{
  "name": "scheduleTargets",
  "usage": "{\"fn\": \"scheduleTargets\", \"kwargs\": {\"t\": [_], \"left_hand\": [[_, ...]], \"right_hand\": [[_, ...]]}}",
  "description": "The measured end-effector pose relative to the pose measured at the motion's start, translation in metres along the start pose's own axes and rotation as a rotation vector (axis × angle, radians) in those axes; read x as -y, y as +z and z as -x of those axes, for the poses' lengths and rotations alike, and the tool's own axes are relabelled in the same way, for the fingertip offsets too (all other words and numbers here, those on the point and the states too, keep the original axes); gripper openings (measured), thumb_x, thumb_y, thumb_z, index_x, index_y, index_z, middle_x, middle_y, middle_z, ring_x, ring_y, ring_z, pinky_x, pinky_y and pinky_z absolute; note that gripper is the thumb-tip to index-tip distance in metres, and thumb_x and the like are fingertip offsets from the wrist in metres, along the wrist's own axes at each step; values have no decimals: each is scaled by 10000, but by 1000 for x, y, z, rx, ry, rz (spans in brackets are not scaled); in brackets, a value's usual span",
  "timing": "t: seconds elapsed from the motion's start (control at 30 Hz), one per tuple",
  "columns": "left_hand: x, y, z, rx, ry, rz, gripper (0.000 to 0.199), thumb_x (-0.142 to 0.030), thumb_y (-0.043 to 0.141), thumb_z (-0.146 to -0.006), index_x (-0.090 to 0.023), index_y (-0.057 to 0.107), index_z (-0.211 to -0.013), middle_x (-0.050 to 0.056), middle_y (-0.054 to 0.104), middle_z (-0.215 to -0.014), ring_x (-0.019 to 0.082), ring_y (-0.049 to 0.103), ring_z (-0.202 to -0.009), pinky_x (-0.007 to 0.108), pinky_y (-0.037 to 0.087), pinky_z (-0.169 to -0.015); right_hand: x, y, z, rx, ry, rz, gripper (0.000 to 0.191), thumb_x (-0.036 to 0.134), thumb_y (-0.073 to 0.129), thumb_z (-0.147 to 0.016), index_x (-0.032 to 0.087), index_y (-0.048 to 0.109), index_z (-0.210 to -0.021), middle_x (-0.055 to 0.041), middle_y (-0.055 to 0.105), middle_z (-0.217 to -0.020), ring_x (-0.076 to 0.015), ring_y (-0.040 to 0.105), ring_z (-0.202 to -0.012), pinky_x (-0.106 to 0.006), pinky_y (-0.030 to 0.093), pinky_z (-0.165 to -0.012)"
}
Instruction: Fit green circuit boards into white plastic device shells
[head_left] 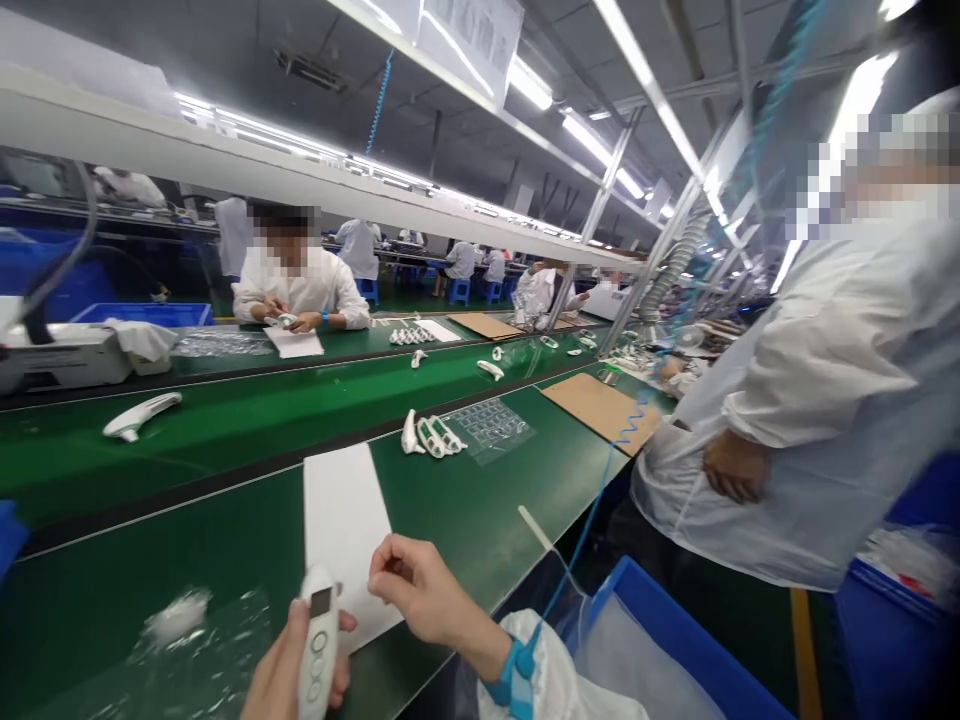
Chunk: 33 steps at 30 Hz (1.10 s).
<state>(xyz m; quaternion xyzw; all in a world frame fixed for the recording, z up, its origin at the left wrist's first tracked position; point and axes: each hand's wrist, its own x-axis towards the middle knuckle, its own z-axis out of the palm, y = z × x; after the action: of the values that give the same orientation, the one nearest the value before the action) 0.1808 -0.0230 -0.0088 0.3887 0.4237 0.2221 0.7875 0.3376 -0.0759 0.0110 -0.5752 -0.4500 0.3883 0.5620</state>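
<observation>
My left hand (281, 665) is wrapped round a white handheld device (319, 640) with a small dark screen and round buttons, held upright at the bottom centre. Just right of the device's top, my right hand (420, 590) has thumb and forefinger pinched together; whatever lies between them is too small to make out. A blue band circles the right wrist. Beneath both hands lies a white sheet (345, 510) on the green table (225, 540). Beyond it, a group of white devices (433, 437) rests beside a clear plastic tray (491, 430).
Crumpled clear plastic (180, 620) lies at left. A single device (142, 415) sits on the green belt (247, 410). A blue bin (675, 650) stands at lower right, cardboard (600, 408) farther back. One person (810, 380) stands right; another (300, 285) sits opposite.
</observation>
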Motion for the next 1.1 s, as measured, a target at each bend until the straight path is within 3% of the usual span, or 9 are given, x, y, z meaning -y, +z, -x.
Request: {"fn": "scheduleTargets", "kwargs": {"t": [0.1, 0.2, 0.47, 1.1], "left_hand": [[4, 11, 14, 34, 67, 90, 621, -719, 466, -796, -146, 644, -636, 24, 565, -446, 111, 460, -401, 198, 352, -420], [11, 16, 20, 11, 83, 160, 628, -686, 473, -819, -139, 595, -535, 20, 534, -423, 89, 436, -373, 189, 301, -400], [22, 7, 21, -47, 52, 244, 573, -670, 528, -797, -137, 609, -604, 2, 529, -394, 92, 433, -361, 190, 306, -396], [24, 9, 26, -67, 48, 226, 628, -757, 511, -737, -145, 609, -633, -6, 528, -403, 81, 425, -355, 184, 295, -393]], "right_hand": [[17, 18, 8, 97, 44, -160, 66, 192, 602, -754, 178, 568, -699, 44, 517, -606, -100, 449, -551, -213, 342, -528], [22, 30, 11, 136, 33, -105, 68, 152, 575, -776, 179, 573, -714, 34, 521, -651, -107, 464, -581, -217, 370, -557], [15, 39, 4, 225, -26, 46, 108, 114, 520, -829, 184, 533, -748, 43, 494, -681, -90, 462, -546, -204, 382, -520], [8, 39, 7, 207, -41, 66, 132, 133, 504, -868, 192, 510, -750, 66, 461, -602, -76, 447, -452, -194, 363, -441]]}}
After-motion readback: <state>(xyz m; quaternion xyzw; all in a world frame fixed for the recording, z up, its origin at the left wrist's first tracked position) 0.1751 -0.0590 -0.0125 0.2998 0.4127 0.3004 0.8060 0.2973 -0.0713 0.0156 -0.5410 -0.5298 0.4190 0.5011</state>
